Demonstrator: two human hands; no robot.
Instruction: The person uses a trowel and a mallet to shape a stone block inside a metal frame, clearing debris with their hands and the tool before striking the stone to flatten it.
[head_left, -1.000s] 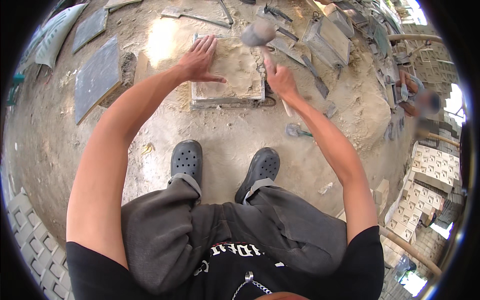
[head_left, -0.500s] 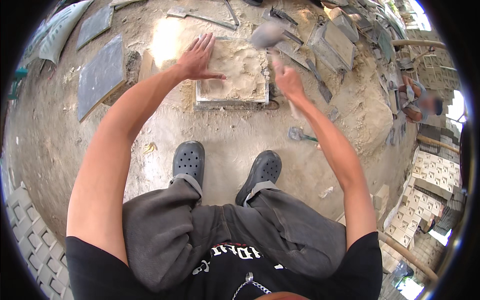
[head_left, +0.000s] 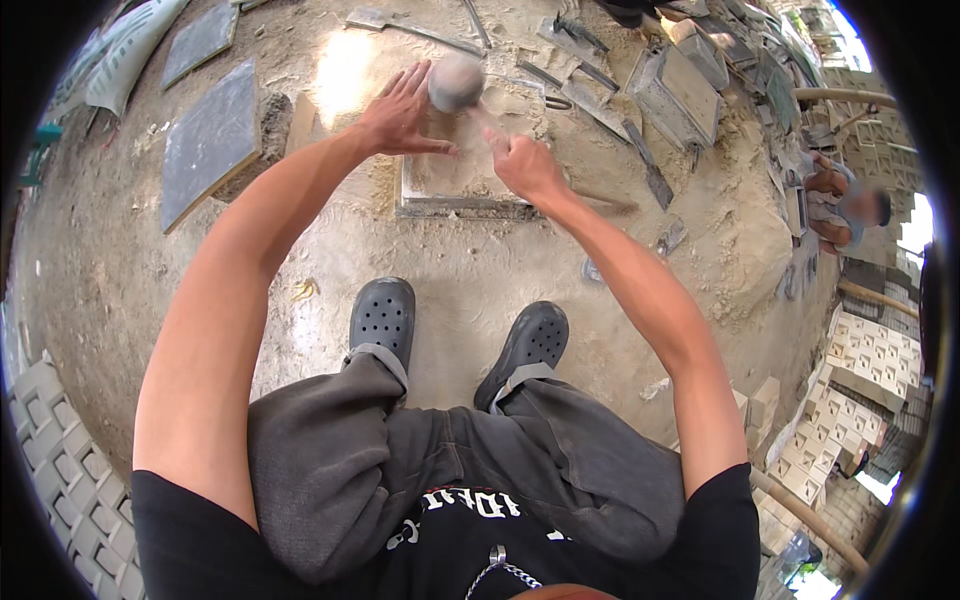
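Observation:
A square metal mould filled with sandy concrete (head_left: 455, 185) lies on the dusty ground in front of my feet. My left hand (head_left: 398, 115) rests flat on its far left corner, fingers spread. My right hand (head_left: 525, 165) grips the handle of a mallet, whose grey rounded head (head_left: 455, 82) is blurred above the mould's far edge, close to my left hand's fingers. My black clogs (head_left: 385, 315) stand just below the mould.
Dark flat slabs (head_left: 210, 140) lie at the left. Metal moulds and tools (head_left: 680, 90) are scattered at the upper right. Another person (head_left: 850, 205) crouches at the right edge. Stacked pale blocks (head_left: 860, 370) fill the lower right, paving blocks (head_left: 60, 470) the lower left.
The mallet head has swung from the mould's right side leftward, over its far edge beside my left hand. My right hand has moved left with it. My left hand stays on the mould.

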